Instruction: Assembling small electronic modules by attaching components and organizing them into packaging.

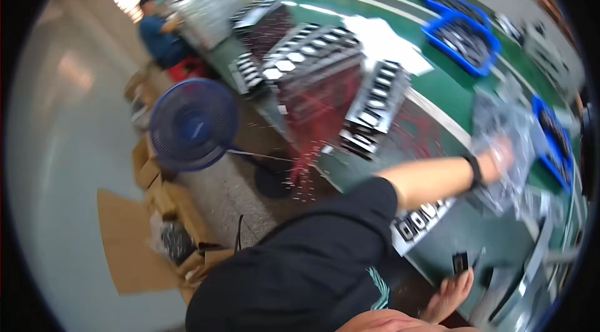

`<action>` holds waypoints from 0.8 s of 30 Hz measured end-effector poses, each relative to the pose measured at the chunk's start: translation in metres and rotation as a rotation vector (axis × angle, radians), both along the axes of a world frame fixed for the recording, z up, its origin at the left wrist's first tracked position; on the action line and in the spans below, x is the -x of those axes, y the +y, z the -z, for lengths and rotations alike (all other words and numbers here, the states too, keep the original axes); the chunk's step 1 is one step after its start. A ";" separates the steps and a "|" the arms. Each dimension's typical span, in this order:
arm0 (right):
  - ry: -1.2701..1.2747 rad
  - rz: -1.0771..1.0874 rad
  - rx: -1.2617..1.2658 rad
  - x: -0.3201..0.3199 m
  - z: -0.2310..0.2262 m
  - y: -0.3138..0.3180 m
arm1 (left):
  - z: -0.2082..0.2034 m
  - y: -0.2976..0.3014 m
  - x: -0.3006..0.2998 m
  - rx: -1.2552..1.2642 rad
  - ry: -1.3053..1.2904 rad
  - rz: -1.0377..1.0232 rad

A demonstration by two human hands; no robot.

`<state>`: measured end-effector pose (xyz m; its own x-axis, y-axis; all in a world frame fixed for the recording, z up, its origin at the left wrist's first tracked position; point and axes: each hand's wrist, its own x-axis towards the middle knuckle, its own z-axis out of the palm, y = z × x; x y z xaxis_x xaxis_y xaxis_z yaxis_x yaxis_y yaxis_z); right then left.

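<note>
Two hands are at work: the right hand (449, 297) grasps a small black part (460, 262) at its fingertips, seemingly by the near end so its face stays exposed. Beyond that grip, the left hand (500, 155) is in or under a clear plastic bag (498, 191); blur hides whether its fingers are closed. Left of the black part lies a white strip with black frames (420, 227), probably kept close for easy reach. The left arm stretches nearly straight across the body, while the right hand is low, near the torso.

bag (522, 138) nr tray (554, 171), fan (195, 124) far l.
</note>
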<state>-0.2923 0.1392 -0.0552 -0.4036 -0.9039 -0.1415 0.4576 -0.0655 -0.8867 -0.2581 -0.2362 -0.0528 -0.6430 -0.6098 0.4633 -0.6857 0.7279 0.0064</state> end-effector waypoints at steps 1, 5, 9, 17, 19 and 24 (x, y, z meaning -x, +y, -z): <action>0.004 -0.173 0.109 0.015 -0.003 -0.004 | -0.005 -0.004 0.007 0.097 0.085 -0.221; 0.050 0.096 -0.189 -0.007 -0.024 -0.006 | -0.007 0.010 -0.009 -0.355 0.238 -0.021; 0.046 -0.010 -0.045 -0.008 -0.018 -0.010 | 0.011 0.024 -0.009 -0.473 0.289 0.130; -0.352 -0.279 0.212 0.014 -0.012 -0.032 | 0.000 0.090 -0.052 -0.280 0.053 0.400; -0.331 -0.264 0.295 0.001 -0.018 -0.040 | -0.007 0.105 -0.062 -0.271 0.070 0.452; -0.181 -0.274 0.441 -0.010 -0.038 -0.058 | -0.031 0.151 -0.087 -0.151 0.259 0.807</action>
